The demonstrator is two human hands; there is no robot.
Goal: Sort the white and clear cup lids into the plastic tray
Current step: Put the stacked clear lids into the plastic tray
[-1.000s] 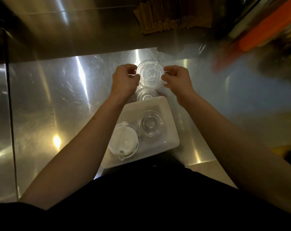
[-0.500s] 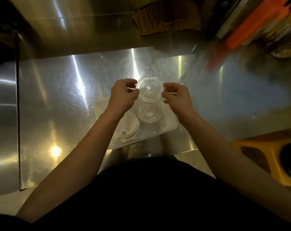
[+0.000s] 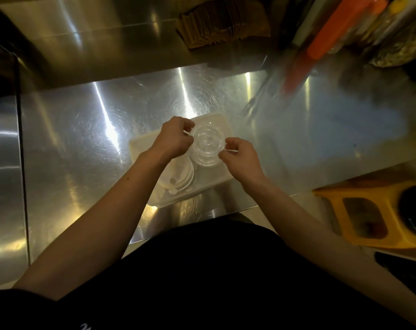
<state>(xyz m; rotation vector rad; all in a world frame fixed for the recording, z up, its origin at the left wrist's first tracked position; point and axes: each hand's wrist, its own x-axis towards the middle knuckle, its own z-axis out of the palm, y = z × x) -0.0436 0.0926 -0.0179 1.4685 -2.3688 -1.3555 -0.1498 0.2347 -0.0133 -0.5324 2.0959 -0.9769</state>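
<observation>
A clear cup lid [image 3: 208, 141] is pinched at its rim between my left hand [image 3: 176, 138] and my right hand [image 3: 240, 156], low over the right half of the white plastic tray [image 3: 142, 142]. Under it in the tray lie more clear lids [image 3: 205, 160], partly hidden. White lids [image 3: 179, 173] are stacked in the tray's left half, partly covered by my left wrist. The tray rests on the steel counter [image 3: 83, 144] near its front edge.
A stack of brown paper sleeves [image 3: 226, 20] sits on the raised shelf at the back. Orange and mixed packages [image 3: 328, 36] crowd the back right. A yellow bin [image 3: 373, 210] stands below the counter's front right corner.
Both hands have brought the clear lid toward me from beyond the tray's far edge to just above the clear lids in the tray. The view has also shifted.
</observation>
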